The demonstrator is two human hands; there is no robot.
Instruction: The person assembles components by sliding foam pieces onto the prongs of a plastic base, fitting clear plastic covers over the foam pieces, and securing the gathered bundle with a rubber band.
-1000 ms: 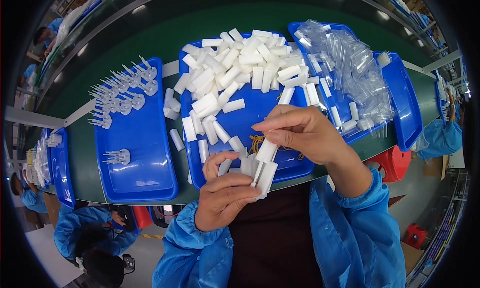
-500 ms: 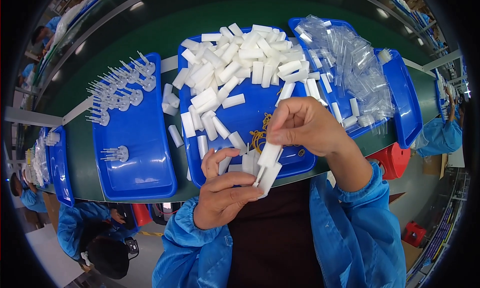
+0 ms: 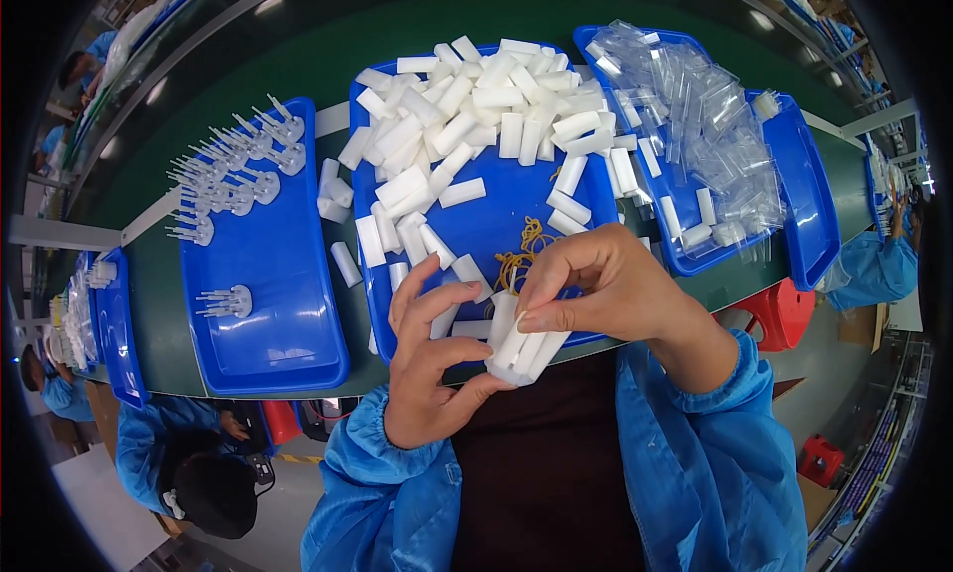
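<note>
My left hand [image 3: 434, 359] grips a small white holder between thumb and fingers, just in front of the middle tray. Several white foam-like blocks [image 3: 536, 352] stand side by side on that holder, and its base is mostly hidden. From the right, my right hand [image 3: 608, 286] pinches the top of one of these blocks, thumb against forefinger. Beyond both hands, a heap of loose white blocks [image 3: 476, 101] fills the far part of the middle blue tray [image 3: 486, 200]. Yellow rubber bands [image 3: 521, 253] lie in that tray near my right hand.
Upright-pinned white holders [image 3: 233, 180] stand in the left blue tray [image 3: 263, 344]. Clear plastic sleeves [image 3: 695, 116] pile up in a tray at right. Another blue tray [image 3: 812, 200] lies beyond it. A person in blue [image 3: 189, 463] works at lower left; a red stool [image 3: 776, 317] stands right.
My right hand has moved down with the block, which now sits lower among the others. The thin pin that showed beneath it is covered. My left fingers have spread and shifted slightly.
</note>
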